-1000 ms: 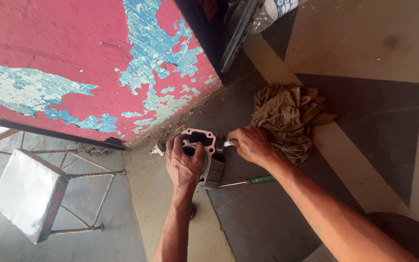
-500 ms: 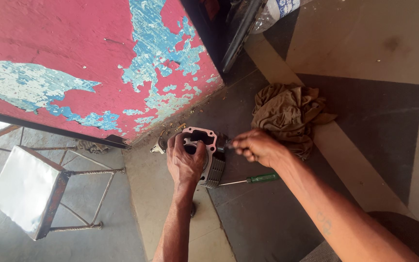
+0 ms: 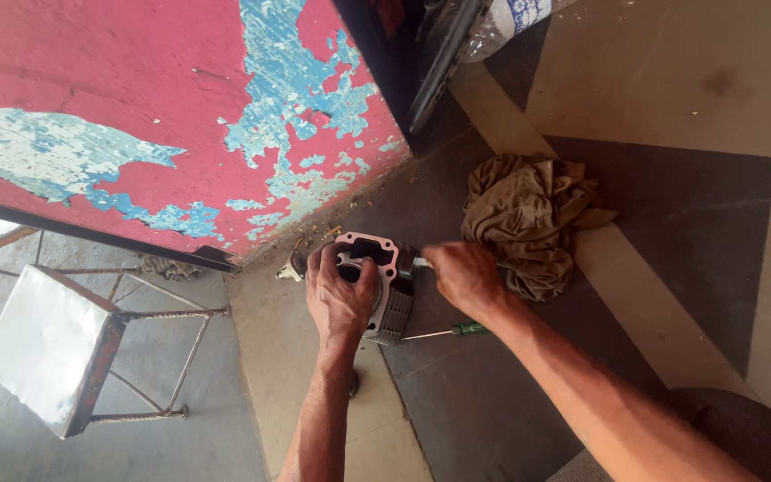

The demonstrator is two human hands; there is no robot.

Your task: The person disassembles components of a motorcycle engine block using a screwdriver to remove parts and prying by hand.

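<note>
A finned metal engine cylinder (image 3: 384,284) sits on the tiled floor (image 3: 671,107) close to the foot of a red wall with peeling blue paint (image 3: 136,116). Its flat gasket face is turned up toward the camera and slightly toward the wall, so its bore axis runs roughly up from the floor — the dark cooling fins show along its right and lower side.

The left hand (image 3: 341,299) lies over the top of the cylinder, fingers curled around its near edge and clamped on it. The right hand (image 3: 464,277) is closed around a small metal tool (image 3: 419,262), whose tip points left and touches the cylinder's right side; what kind of tool it is cannot be told.

A green-handled screwdriver (image 3: 446,332) lies on the floor just below the right wrist, its long axis nearly level, handle to the right. A crumpled brown rag (image 3: 528,214) lies just beyond the right hand. A metal-framed stool (image 3: 55,348) stands well apart at the left.
</note>
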